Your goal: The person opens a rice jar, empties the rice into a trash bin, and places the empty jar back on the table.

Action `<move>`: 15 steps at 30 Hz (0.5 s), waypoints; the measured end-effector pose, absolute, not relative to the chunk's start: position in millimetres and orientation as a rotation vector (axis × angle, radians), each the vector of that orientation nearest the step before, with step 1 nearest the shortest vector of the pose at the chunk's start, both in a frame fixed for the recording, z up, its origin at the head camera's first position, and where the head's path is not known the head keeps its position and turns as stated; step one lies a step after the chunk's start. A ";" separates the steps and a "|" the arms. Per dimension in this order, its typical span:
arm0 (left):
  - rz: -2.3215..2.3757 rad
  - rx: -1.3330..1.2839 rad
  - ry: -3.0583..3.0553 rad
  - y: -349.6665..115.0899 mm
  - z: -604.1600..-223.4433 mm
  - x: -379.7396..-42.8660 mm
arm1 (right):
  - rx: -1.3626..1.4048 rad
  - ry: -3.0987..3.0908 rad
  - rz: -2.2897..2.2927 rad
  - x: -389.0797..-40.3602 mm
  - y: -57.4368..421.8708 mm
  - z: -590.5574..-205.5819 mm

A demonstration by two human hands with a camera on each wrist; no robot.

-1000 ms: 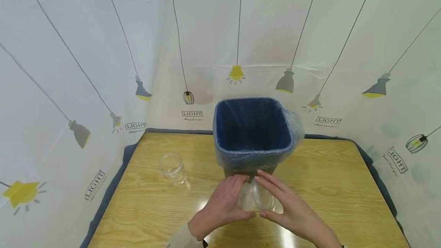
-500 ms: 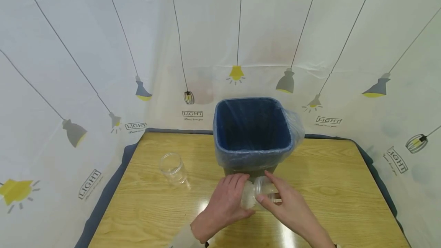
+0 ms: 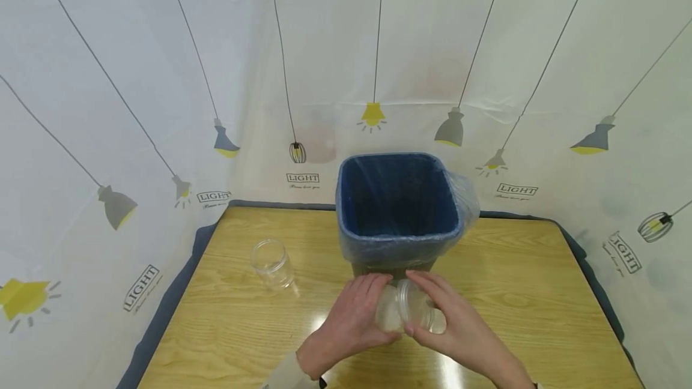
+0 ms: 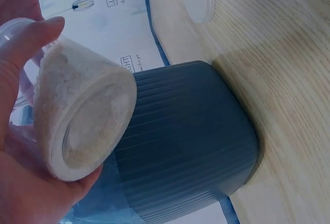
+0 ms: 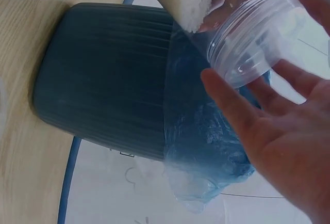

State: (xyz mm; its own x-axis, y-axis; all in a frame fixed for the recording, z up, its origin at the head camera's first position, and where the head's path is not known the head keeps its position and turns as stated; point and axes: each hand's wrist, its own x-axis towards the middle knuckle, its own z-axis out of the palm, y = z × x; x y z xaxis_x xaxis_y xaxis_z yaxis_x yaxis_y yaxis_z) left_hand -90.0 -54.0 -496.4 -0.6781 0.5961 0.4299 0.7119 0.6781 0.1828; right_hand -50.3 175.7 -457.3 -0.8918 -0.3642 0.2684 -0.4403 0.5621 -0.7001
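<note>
Head view: left hand (image 3: 351,320) gripped tilted grain jar (image 3: 388,310) just before bin (image 3: 397,249) — right hand (image 3: 459,329) gripped clear ridged piece (image 3: 417,305) at jar's mouth — presumably against spilling.

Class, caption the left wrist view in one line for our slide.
A left hand grips a clear container of white grains near a ribbed bin.

A small screened-off work space: a wood-grain table (image 3: 519,281) hemmed in at the back, left and right by a pale, creased sheet (image 3: 324,47) with a dark blue edge (image 3: 202,239), printed with hanging lamps (image 3: 450,128) and the word LIGHT (image 3: 517,189). The room beyond is hidden; home or studio cannot be told.
</note>
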 end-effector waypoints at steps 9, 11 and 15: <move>-0.652 -1.116 -2.646 -57.0 -491.7 -91.1 | 0.893 -2.619 1.081 -47.3 179.2 -450.3; -0.669 -1.127 -2.663 -57.5 -489.7 -91.0 | 0.911 -2.613 1.073 -47.0 179.1 -448.6; -0.693 -1.133 -2.676 -58.0 -488.1 -90.8 | 0.904 -2.612 1.058 -46.1 178.5 -447.3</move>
